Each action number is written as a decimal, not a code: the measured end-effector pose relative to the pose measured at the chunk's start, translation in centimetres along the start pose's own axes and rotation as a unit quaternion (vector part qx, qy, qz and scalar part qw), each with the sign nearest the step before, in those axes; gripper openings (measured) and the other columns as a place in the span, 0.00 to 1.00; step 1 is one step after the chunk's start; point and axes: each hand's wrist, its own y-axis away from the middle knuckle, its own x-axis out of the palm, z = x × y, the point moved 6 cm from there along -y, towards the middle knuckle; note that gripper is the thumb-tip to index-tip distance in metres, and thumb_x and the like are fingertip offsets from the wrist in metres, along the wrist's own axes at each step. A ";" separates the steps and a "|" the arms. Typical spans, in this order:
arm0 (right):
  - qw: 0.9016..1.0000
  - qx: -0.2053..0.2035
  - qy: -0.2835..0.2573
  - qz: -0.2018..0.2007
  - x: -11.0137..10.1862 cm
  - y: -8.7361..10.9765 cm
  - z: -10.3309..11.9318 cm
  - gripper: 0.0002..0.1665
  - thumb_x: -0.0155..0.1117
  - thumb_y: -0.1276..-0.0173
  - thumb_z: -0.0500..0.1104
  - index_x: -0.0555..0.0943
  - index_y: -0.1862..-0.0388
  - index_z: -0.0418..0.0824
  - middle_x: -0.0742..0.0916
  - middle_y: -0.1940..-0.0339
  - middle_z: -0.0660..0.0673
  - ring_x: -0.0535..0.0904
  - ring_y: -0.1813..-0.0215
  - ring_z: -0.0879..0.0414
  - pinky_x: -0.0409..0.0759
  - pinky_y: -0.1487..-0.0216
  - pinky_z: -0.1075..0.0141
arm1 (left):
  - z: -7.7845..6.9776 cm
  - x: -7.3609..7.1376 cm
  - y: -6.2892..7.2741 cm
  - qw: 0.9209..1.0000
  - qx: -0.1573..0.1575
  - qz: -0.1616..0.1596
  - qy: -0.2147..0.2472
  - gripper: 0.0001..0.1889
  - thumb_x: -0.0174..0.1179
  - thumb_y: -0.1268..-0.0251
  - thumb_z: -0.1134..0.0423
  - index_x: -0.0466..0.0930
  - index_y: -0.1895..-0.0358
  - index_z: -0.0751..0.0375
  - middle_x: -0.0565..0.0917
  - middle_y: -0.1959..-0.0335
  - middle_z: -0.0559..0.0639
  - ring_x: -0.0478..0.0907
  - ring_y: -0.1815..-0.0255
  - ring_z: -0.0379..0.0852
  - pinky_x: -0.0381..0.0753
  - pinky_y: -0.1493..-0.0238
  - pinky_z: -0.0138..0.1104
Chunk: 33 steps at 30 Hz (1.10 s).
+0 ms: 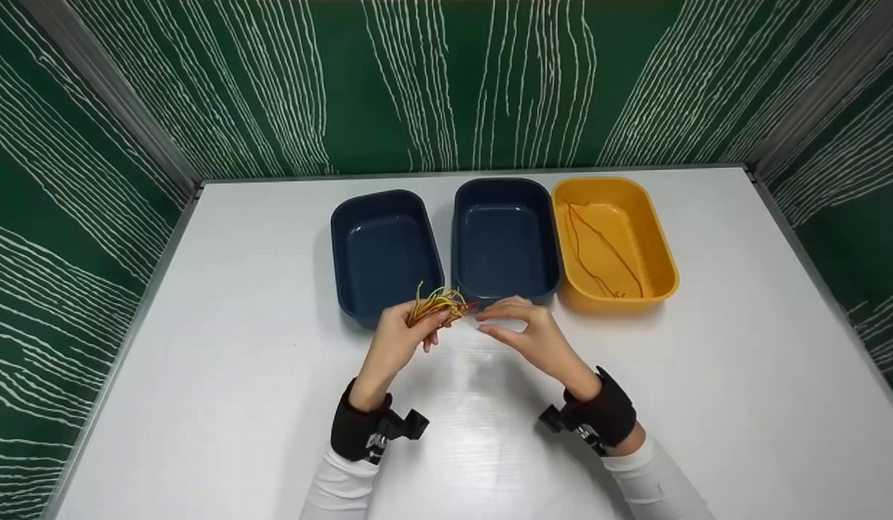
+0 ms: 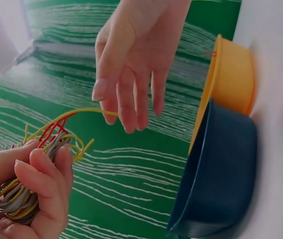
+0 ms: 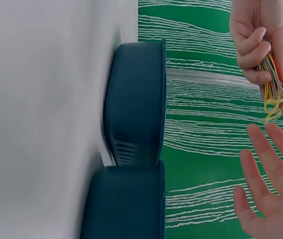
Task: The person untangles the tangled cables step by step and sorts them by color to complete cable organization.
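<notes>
Wire bundle (image 2: pixel 16 200) in left grip (image 2: pixel 47 194), right grip (image 2: pixel 137 57) nearby, blue bin (image 2: pixel 224 169) beside yellow bin (image 2: pixel 234 74)

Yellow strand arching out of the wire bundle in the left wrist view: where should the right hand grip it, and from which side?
Probably near its outer end, with a fingertip pinch, coming from the side of the right hand. There the yellow strand arches out, clear of the wire bundle, while the left hand grips the coiled part.
</notes>
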 end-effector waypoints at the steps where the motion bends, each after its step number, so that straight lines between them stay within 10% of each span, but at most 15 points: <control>1: 1.000 -0.002 -0.001 0.002 0.2 0.0 0.0 0.09 0.65 0.49 0.29 0.82 0.66 0.28 0.84 0.67 0.38 0.77 0.59 0.47 0.72 0.53 0.69 | -0.1 0.0 0.0 1.000 0.001 -0.001 -0.001 0.08 0.54 0.41 0.72 0.76 0.66 0.79 0.80 0.79 0.51 0.68 0.86 0.38 0.68 0.84 0.24; 13: 1.000 -0.005 -0.026 -0.010 2.2 0.7 -3.3 0.09 0.66 0.47 0.37 0.83 0.67 0.33 0.84 0.67 0.46 0.77 0.60 0.55 0.73 0.54 0.67 | 0.1 0.2 0.0 1.000 -0.021 -0.009 -0.006 0.09 0.56 0.42 0.69 0.77 0.68 0.76 0.78 0.81 0.46 0.68 0.85 0.38 0.67 0.83 0.25; 33: 0.995 -0.023 -0.052 -0.085 -0.5 0.7 -1.7 0.04 0.61 0.48 0.26 0.82 0.74 0.31 0.84 0.78 0.42 0.75 0.66 0.56 0.69 0.59 0.71 | 0.1 -0.1 0.1 0.999 -0.025 -0.021 -0.024 0.10 0.59 0.45 0.69 0.78 0.73 0.78 0.75 0.88 0.45 0.64 0.92 0.34 0.62 0.88 0.24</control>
